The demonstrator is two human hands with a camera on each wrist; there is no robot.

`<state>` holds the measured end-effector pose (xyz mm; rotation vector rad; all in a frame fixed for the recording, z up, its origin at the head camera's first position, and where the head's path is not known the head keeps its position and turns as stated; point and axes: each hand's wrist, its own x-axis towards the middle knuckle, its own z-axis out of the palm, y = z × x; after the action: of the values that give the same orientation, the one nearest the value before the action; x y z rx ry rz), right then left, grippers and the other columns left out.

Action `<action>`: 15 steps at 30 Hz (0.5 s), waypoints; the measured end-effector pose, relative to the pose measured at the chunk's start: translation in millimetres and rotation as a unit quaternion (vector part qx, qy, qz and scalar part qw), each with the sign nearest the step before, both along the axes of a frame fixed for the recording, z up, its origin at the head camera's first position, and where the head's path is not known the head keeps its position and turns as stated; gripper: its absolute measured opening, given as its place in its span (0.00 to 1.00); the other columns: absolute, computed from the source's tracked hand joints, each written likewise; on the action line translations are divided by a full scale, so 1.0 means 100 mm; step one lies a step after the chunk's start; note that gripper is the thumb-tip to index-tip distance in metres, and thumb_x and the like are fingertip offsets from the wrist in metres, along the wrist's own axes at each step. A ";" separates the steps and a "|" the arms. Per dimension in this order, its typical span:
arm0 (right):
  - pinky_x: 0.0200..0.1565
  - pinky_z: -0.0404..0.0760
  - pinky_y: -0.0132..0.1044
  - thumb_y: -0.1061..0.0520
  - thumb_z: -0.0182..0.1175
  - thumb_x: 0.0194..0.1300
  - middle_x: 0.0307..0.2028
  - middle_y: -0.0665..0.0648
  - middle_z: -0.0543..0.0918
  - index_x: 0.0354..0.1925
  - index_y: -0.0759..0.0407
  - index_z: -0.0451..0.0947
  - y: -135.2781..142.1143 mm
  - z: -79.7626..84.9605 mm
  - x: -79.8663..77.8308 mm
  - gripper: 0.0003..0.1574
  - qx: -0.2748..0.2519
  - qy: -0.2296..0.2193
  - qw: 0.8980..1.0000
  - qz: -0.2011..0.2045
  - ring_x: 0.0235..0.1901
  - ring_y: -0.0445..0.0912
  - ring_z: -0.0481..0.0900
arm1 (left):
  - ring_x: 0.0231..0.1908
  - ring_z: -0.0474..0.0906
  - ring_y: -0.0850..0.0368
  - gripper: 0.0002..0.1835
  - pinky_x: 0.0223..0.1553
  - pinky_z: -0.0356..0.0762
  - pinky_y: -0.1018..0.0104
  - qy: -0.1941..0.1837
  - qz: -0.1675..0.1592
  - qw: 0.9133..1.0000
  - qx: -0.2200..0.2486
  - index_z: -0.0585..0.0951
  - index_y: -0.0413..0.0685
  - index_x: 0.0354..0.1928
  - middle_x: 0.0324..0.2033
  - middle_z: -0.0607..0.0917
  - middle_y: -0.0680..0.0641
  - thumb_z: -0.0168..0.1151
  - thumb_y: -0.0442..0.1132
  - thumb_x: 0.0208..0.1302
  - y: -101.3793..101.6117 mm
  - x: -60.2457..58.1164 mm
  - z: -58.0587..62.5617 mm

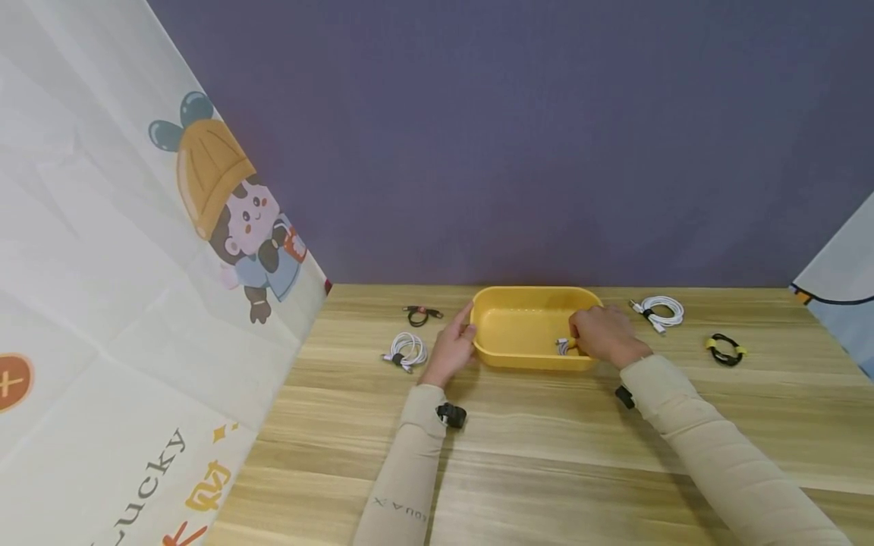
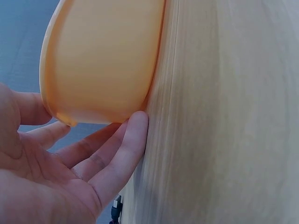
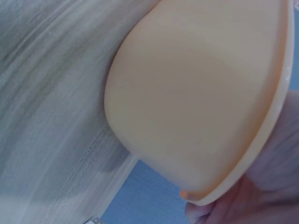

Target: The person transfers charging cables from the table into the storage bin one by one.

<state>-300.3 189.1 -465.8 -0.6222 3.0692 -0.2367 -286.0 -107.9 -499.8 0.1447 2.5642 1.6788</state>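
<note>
A yellow plastic basket stands near the table's back edge. My left hand holds its left end; in the left wrist view the thumb crosses the rim and the fingers lie along the outside. Over the right end reaches my right hand, its fingers bent down inside the basket. They hold a cable, of which a pale grey plug end and a bit of yellow show; the rest is hidden by the hand. In the right wrist view the basket's outer wall blocks most of that hand.
Left of the basket lie a small black cable and a coiled white cable. To its right are another coiled white cable and a black cable with yellow ties. A dark blue-grey panel rises behind the wooden table.
</note>
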 end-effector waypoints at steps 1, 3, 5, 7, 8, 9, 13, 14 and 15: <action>0.33 0.64 0.42 0.68 0.56 0.63 0.16 0.49 0.70 0.18 0.50 0.73 0.00 0.00 0.00 0.21 0.001 0.000 1.000 0.000 0.21 0.45 0.67 | 0.34 0.84 0.49 0.29 0.35 0.88 0.58 -0.001 0.000 1.000 -0.001 0.59 0.69 0.80 0.60 0.82 0.36 0.46 0.44 0.81 0.00 0.00 0.00; 0.32 0.62 0.41 0.69 0.56 0.61 0.15 0.49 0.67 0.16 0.49 0.71 0.00 0.00 0.00 0.22 0.000 -0.002 1.000 0.000 0.20 0.45 0.64 | 0.35 0.84 0.49 0.29 0.35 0.88 0.57 0.000 -0.001 1.000 -0.002 0.59 0.69 0.80 0.61 0.82 0.36 0.46 0.44 0.81 0.00 0.00 0.01; 0.31 0.59 0.40 0.70 0.56 0.59 0.14 0.48 0.63 0.14 0.49 0.66 0.00 0.01 0.01 0.24 0.000 -0.005 1.000 0.000 0.20 0.44 0.61 | 0.35 0.84 0.50 0.29 0.36 0.88 0.57 -0.001 0.000 1.000 -0.002 0.60 0.69 0.79 0.61 0.82 0.36 0.46 0.44 0.81 0.00 -0.01 0.01; 0.31 0.56 0.39 0.71 0.55 0.57 0.14 0.47 0.59 0.13 0.48 0.62 0.01 0.01 0.01 0.26 -0.001 -0.006 1.000 0.001 0.19 0.43 0.57 | 0.35 0.84 0.50 0.29 0.36 0.88 0.58 -0.003 0.001 1.000 -0.001 0.59 0.69 0.80 0.61 0.82 0.36 0.46 0.44 0.81 0.00 -0.01 0.01; 0.30 0.55 0.39 0.72 0.55 0.57 0.14 0.47 0.58 0.13 0.48 0.61 0.01 0.01 0.01 0.26 -0.002 -0.008 1.000 0.002 0.19 0.43 0.56 | 0.35 0.84 0.51 0.29 0.36 0.88 0.58 -0.003 0.001 1.000 0.001 0.59 0.69 0.80 0.61 0.82 0.36 0.46 0.44 0.81 0.00 0.00 0.01; 0.30 0.54 0.39 0.72 0.55 0.56 0.14 0.47 0.56 0.13 0.47 0.59 0.01 0.02 0.01 0.27 -0.003 -0.009 1.000 0.002 0.19 0.43 0.55 | 0.34 0.84 0.51 0.29 0.35 0.88 0.59 -0.004 0.001 1.000 0.002 0.59 0.69 0.80 0.61 0.82 0.36 0.46 0.44 0.81 0.00 0.00 0.01; 0.31 0.54 0.39 0.71 0.55 0.58 0.14 0.46 0.56 0.13 0.47 0.60 0.00 0.03 0.02 0.27 -0.004 -0.011 1.000 0.003 0.19 0.43 0.55 | 0.35 0.85 0.50 0.29 0.36 0.88 0.58 -0.006 0.002 1.000 0.004 0.59 0.69 0.80 0.61 0.82 0.36 0.46 0.44 0.81 0.00 0.01 0.02; 0.32 0.54 0.40 0.71 0.55 0.58 0.14 0.46 0.56 0.13 0.47 0.60 0.00 0.03 0.02 0.27 -0.004 -0.013 1.000 0.002 0.20 0.43 0.54 | 0.35 0.85 0.49 0.29 0.36 0.88 0.58 -0.006 0.002 1.000 0.005 0.59 0.69 0.80 0.61 0.82 0.36 0.46 0.44 0.81 0.00 0.01 0.02; 0.32 0.55 0.40 0.71 0.55 0.58 0.14 0.46 0.56 0.13 0.48 0.60 0.01 0.02 0.02 0.27 -0.004 -0.013 1.000 0.001 0.20 0.43 0.55 | 0.36 0.85 0.48 0.29 0.36 0.89 0.57 -0.006 0.002 1.000 0.004 0.59 0.68 0.80 0.61 0.82 0.36 0.46 0.44 0.81 0.00 0.01 0.02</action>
<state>-298.4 189.7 -463.5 -0.6175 3.0437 -0.2556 -284.7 -107.8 -497.5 0.1283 2.5513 1.6851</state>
